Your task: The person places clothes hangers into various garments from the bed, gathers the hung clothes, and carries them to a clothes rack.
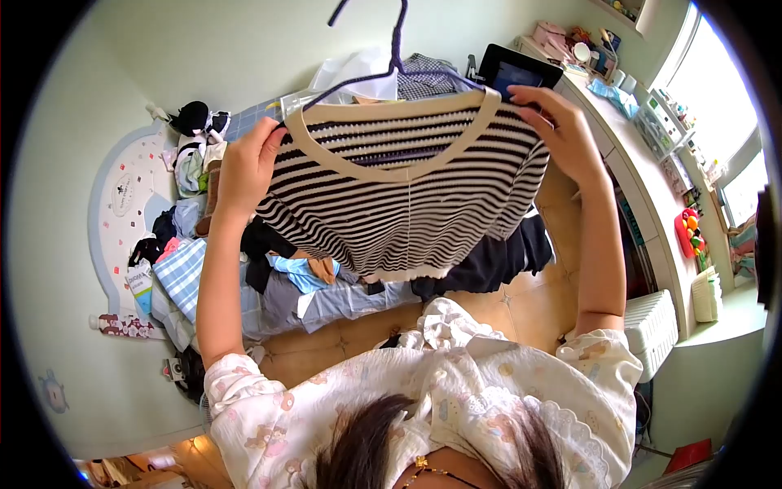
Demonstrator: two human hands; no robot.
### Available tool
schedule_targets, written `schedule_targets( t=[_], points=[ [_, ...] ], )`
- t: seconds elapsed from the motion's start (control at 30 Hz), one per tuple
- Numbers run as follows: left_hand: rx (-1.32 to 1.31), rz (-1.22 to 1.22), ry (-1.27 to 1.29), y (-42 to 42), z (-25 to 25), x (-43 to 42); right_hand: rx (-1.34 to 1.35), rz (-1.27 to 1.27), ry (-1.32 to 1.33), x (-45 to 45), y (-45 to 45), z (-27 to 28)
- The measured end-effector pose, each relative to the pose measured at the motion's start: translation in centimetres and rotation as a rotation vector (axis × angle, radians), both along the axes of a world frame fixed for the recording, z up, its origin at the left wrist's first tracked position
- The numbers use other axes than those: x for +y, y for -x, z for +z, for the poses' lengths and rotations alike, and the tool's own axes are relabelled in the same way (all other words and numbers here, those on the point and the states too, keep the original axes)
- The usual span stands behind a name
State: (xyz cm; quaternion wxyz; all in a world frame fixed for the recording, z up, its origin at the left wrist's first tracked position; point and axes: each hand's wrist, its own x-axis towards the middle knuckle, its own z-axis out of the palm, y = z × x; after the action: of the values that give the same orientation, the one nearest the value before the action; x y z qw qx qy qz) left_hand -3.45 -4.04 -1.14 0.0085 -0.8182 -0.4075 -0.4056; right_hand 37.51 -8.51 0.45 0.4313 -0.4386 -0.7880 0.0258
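Note:
A black-and-white striped knit top [399,204] with a cream neckband hangs stretched out in front of me on a dark purple hanger [397,49]. My left hand [251,167] pinches its left shoulder, thumb on the front. At the other shoulder, my right hand [562,130] grips the fabric and the hanger's end, fingers bent over the top. The hanger's hook points up, attached to nothing. Behind the top, its body hides part of the bed.
A bed with a pale headboard [114,220] carries heaped clothes, among them a blue checked cloth [181,277] and dark garments [497,261]. A long desk [627,147] with a black tablet [521,67] runs along the right. A white ribbed unit [652,332] stands by my right elbow.

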Motion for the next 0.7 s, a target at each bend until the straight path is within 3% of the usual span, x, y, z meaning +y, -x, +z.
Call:
schedule_targets(
  t=[0.17,0.23,0.3,0.37,0.43,0.5,0.7],
  points=[
    [-0.041,-0.095,0.020,-1.4,-1.1,0.2,0.024,-0.166,-0.186,-1.1,-0.2,-4.2],
    [0.018,-0.080,0.164,-2.0,-1.4,-0.7,0.024,-0.216,-0.221,-2.0,-1.4,-6.3],
    [0.099,-0.136,0.062,-2.5,-2.8,-1.2,0.030,-0.276,-0.212,-3.4,-2.9,-8.5],
    [0.162,-0.129,0.229,-3.1,-5.1,-2.0,0.038,-0.346,-0.165,-5.4,-4.4,-10.4],
    [0.200,-0.258,0.176,-4.3,-8.0,-2.4,0.015,-0.390,-0.144,-7.2,-5.8,-12.2],
    [0.195,-0.357,0.317,-5.7,-9.8,-3.0,0.012,-0.436,-0.085,-8.8,-7.4,-13.8],
    [0.121,-0.501,0.486,-10.7,-12.9,-0.3,-0.060,-0.573,0.057,-8.0,-10.9,-13.8]
  ],
)
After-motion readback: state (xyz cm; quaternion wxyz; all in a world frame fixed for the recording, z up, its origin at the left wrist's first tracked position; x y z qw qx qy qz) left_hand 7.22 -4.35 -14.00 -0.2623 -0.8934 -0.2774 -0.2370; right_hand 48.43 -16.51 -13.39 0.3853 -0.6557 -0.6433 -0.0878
